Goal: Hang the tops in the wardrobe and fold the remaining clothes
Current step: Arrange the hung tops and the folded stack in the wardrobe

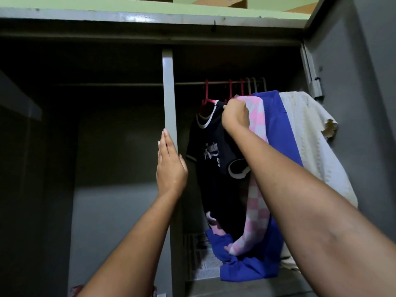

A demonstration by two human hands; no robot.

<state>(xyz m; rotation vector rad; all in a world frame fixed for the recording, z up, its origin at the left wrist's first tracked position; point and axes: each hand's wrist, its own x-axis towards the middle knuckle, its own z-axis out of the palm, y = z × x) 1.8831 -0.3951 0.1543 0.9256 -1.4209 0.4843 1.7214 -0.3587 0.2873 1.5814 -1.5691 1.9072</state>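
Note:
A dark navy top (pixel 212 151) with white trim hangs on a red hanger (pixel 206 97) from the rail (pixel 188 83) in the wardrobe's right section. My right hand (pixel 235 115) grips the top's shoulder at the hanger. To its right hang a pink checked garment (pixel 258 116), a blue garment (pixel 280 129) and a cream top (pixel 310 133). My left hand (pixel 170 166) rests with straight fingers against the grey centre post (pixel 169 93).
More red and white hangers (pixel 250 85) sit on the rail. The wardrobe's left section (pixel 96 125) is dark. The open grey door (pixel 353 82) stands at the right. Printed paper (pixel 203 256) lines the wardrobe floor. Cardboard boxes (pixel 222 2) sit on top.

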